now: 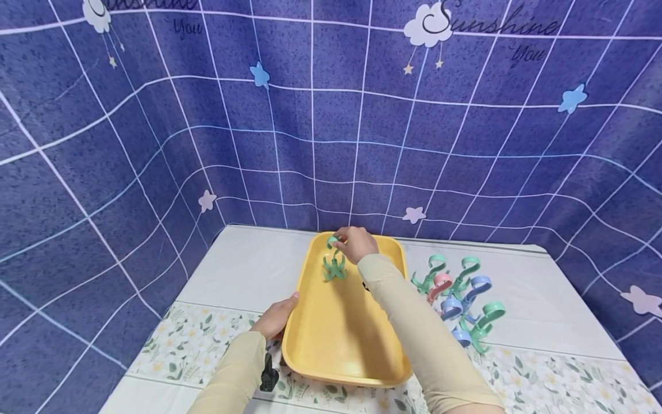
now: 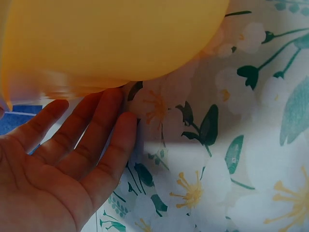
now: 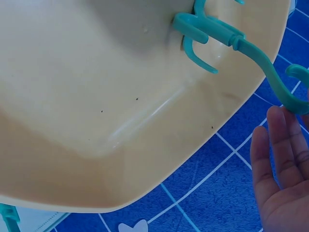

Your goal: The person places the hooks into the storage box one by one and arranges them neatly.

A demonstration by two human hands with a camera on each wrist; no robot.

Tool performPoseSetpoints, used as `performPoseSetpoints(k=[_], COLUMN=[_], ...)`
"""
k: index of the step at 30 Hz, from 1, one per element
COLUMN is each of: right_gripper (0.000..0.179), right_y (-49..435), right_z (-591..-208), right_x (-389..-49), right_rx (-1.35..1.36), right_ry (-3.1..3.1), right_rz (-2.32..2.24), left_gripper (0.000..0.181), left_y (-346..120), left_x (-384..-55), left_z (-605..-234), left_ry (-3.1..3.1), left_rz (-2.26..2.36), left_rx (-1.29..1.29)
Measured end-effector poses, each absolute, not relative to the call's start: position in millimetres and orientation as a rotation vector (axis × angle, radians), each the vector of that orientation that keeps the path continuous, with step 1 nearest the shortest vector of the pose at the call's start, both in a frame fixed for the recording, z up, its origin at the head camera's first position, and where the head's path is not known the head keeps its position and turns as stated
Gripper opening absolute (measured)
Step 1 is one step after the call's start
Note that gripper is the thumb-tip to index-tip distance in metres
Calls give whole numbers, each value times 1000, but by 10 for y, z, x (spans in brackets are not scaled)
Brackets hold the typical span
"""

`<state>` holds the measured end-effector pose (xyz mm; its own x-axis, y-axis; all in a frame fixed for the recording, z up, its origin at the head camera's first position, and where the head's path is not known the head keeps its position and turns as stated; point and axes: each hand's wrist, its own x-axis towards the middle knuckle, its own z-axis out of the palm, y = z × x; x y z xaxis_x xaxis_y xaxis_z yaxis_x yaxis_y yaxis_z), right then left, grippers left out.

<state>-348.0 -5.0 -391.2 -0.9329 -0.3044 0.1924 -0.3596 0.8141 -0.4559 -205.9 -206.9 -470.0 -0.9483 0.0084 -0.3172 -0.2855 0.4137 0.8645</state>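
Green hook [image 1: 334, 268], smooth and plastic-looking with several curved prongs, inside the far left part of the tray [image 1: 343, 339]. The right hand [image 1: 357, 245] pinches its curled upper end between thumb and fingers. The left hand [image 1: 277, 318], fingers extended and grasping nothing, touches the tray's left side. The tray is yellow, glossy, rounded at the corners. To its right, green, blue and pink hooks [image 1: 451, 309] lie clustered on a white, flower-banded tablecloth [image 1: 522, 287]; behind hangs blue, grid-patterned cloth [image 1: 383, 135].
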Motion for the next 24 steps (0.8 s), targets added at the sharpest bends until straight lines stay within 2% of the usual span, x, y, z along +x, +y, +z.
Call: performPoseSetpoints(k=[7, 14, 24], right_gripper=[24, 37, 34], right_y=[-50, -6, 93], right_z=[-3893, -3852, -3798], right_x=[-3447, -3422, -3412], right_rx=[550, 582, 670], right_ry=[-2898, -2904, -2862], right_rz=[770, 793, 773], left_gripper=[70, 67, 67], left_y=[-2067, -2070, -2067], left_x=[-2064, -2050, -2076], left_z=[-4727, -4719, -4713], left_ry=[2398, 2400, 2415], left_rz=[1537, 1560, 1541], left_rx=[-254, -237, -251])
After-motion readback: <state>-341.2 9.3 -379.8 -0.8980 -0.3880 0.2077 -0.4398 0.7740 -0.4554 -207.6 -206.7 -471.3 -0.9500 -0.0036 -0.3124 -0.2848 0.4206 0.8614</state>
